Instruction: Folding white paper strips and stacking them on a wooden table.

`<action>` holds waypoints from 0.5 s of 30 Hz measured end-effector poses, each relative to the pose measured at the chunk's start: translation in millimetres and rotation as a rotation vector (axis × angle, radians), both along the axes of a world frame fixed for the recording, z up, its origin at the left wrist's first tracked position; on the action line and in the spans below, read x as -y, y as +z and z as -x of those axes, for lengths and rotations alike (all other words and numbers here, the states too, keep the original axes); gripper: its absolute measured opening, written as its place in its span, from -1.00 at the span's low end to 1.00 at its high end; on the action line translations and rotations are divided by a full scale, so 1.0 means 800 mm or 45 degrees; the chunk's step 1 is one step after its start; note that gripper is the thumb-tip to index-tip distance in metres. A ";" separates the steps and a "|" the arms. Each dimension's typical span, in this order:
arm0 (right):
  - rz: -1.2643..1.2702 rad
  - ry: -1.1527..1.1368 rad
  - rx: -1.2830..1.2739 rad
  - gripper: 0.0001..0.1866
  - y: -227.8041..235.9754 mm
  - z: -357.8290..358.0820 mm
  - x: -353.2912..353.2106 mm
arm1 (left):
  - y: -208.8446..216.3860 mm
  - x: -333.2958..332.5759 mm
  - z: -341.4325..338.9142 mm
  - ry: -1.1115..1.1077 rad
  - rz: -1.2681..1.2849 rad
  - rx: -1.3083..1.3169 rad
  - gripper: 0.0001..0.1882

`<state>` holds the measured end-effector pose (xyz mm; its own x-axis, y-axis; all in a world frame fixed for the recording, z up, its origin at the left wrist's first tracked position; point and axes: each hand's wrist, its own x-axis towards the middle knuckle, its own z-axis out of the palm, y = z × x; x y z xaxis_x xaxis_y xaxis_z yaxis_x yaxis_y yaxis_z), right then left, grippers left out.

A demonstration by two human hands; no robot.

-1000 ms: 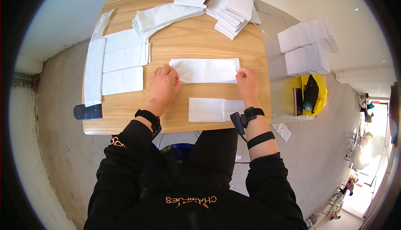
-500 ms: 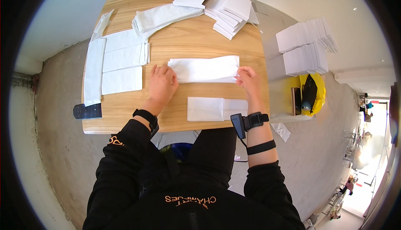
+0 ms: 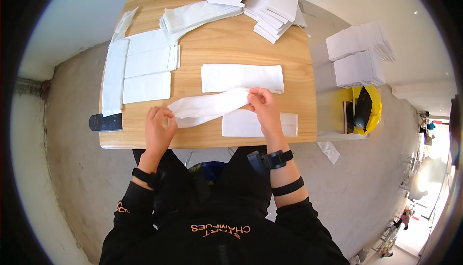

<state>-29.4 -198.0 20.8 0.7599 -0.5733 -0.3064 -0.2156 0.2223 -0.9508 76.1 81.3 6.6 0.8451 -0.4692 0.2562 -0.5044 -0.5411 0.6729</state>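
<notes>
A long, thin white cloth strip is stretched sideways between my hands, above the near part of the wooden table. My left hand pinches its left end, and my right hand pinches its right end. Just behind it lies a flat white folded cloth. A white rectangular sheet rests at the near edge, partly covered by the held strip and my right hand.
White folded pieces are laid out at the left, beside a dark flat object. A pile of long strips and white packets lie at the back. On the right stand stacked packets and a yellow bag.
Both hands have come nearer to me and left, lifting a strip off the folded cloth. That cloth stays flat behind. The whole view has shifted slightly.
</notes>
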 end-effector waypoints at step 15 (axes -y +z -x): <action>0.923 0.479 -0.182 -0.19 -0.002 -0.001 -0.078 | -0.014 -0.043 0.006 0.189 0.344 -0.633 -0.88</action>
